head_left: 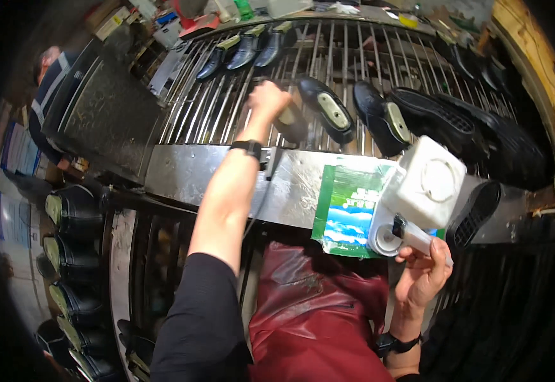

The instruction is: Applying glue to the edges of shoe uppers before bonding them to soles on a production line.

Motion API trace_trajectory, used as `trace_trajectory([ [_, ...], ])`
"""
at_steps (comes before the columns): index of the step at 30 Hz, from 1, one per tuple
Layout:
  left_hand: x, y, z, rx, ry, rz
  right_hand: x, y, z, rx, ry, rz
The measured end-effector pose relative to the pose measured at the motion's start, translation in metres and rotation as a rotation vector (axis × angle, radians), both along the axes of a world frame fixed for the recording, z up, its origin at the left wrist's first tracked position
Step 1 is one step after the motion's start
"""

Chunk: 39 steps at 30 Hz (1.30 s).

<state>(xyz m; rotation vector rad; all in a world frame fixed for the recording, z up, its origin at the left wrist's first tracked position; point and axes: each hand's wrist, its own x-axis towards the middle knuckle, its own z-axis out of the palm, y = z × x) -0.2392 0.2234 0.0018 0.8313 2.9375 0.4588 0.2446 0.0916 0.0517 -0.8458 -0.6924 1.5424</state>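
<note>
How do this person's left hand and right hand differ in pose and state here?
Reach: the left hand is stretched out over the metal rods; the right hand is closer to the body, by the white container.
Hold: the right hand grips a white-handled brush; whether the left hand grips the blurred shoe beside it is unclear.
Shared: both are bare, with a dark wristband.
</note>
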Motion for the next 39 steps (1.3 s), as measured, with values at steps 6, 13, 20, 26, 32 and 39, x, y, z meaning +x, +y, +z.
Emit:
trace_trajectory([
  [6, 0.054, -0.056, -0.015, 0.221, -0.036, -0.009, 0.003, 0.008, -0.025, -0.036, -0.087, 0.044],
  [13, 0.236, -0.336, -0.045, 0.67, 0.304, -0.156, 0.059, 0.034, -0.043, -0.061, -0.136, 0.14],
  [20, 0.275, -0.695, 0.095, -0.722, 0.478, 1.153, 0.03, 0.01, -0.057, 0.048, -0.227, 0.067],
  [26, 0.241, -0.852, 0.09, 0.55, -0.24, 0.963, 0.03, -0.004, -0.069, 0.259, -0.534, 0.025],
  [32, 0.273, -0.72, 0.011, 1.688, -0.374, 0.92, 0.019, -0.011, -0.082, 0.251, -0.577, 0.101],
  [39, 0.263, -0.554, -0.087, 1.521, -0.771, -0.108, 0.017, 0.002, -0.068, -0.476, -0.055, 0.105],
])
